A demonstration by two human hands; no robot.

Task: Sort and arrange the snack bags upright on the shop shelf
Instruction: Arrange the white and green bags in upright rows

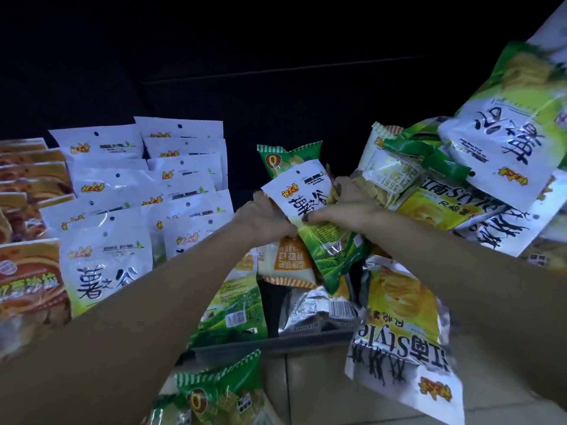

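A white-and-green snack bag (302,207) is gripped by both hands above the shelf's middle — left hand (264,217) curled on its left edge, right hand (343,207) pinching its right. Upright white bags (107,265) are ranked at left; a tumbled heap of bags (435,185) is crowded against the right wrist.

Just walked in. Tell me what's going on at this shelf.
A person is sorting snack bags on a shop shelf. Both hands, the left hand and the right hand, grip one white-and-green snack bag above the middle of the shelf. To the left, matching white-and-green bags already stand upright in rows beside orange bags. To the right, a jumbled pile of bags lies unsorted, and a yellow bag hangs over the shelf's front edge.
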